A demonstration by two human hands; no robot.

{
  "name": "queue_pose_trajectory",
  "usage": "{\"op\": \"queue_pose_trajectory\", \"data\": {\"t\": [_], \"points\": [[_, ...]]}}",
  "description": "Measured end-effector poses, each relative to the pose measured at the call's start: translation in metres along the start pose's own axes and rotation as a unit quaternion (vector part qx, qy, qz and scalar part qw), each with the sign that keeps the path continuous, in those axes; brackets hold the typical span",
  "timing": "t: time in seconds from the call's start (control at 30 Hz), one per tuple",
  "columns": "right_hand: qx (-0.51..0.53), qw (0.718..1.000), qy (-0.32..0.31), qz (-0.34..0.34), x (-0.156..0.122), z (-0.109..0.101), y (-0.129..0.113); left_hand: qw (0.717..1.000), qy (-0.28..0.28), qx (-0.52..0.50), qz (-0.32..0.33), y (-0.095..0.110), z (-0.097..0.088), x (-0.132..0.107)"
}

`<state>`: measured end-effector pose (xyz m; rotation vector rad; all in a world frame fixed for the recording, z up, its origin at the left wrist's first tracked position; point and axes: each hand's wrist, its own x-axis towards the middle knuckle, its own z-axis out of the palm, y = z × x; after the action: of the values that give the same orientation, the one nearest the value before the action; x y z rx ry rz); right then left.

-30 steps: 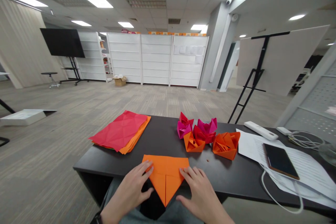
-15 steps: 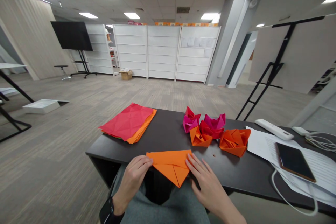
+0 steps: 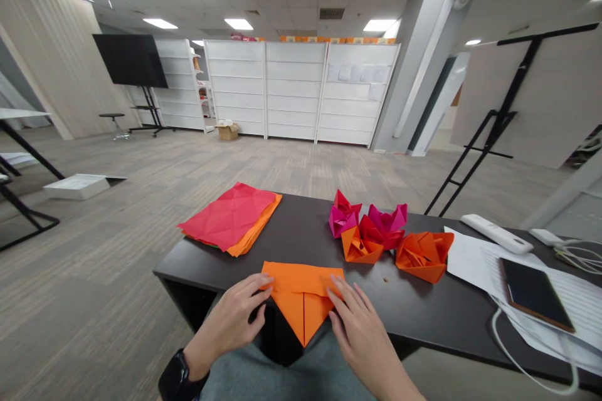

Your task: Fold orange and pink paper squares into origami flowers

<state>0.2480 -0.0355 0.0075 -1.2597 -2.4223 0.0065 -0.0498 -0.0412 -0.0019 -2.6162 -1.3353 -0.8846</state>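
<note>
An orange sheet of origami paper [image 3: 303,307], folded into a triangle with a flat band along its top, lies at the near edge of the desk. Its point hangs over the edge toward my lap. The fingertips of my left hand [image 3: 237,313] rest on the paper's left corner, with the thumb apart from them just below. On the right corner lie the spread fingers of my right hand [image 3: 360,322]; its thumb is off to the side. Neither hand is closed around the paper.
A stack of red and orange paper sheets [image 3: 230,216] lies at the desk's left. Several folded paper boats [image 3: 423,255] in orange, red and magenta stand right of centre. Farther right are printed sheets [image 3: 463,254], a phone [image 3: 536,294], a white cable [image 3: 501,332] and a white power strip [image 3: 496,234].
The folded paper has turned so its point faces straight toward me. My left fingers have shifted from pinching the corner to lying on top of it, thumb apart.
</note>
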Motion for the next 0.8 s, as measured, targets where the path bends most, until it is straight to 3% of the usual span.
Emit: {"op": "queue_pose_trajectory", "data": {"t": [0.13,0.23,0.43,0.6,0.8], "points": [[0.046,0.997,-0.064,-0.016,0.015,0.007,-0.017,1.000,0.009,0.014,-0.011,-0.001,0.008,-0.005],[0.076,0.992,-0.097,-0.011,0.017,0.020,-0.015,0.999,0.039,0.029,-0.010,0.000,0.018,-0.009],[0.118,0.990,-0.075,0.011,0.014,0.022,-0.007,0.987,0.124,0.098,0.010,0.008,0.038,-0.024],[0.105,0.993,-0.053,0.019,0.016,0.008,0.005,0.987,0.131,0.095,0.018,0.008,0.038,-0.029],[0.106,0.993,-0.049,0.019,0.002,0.009,0.031,0.988,0.138,0.066,0.028,0.017,0.031,-0.031]]}}
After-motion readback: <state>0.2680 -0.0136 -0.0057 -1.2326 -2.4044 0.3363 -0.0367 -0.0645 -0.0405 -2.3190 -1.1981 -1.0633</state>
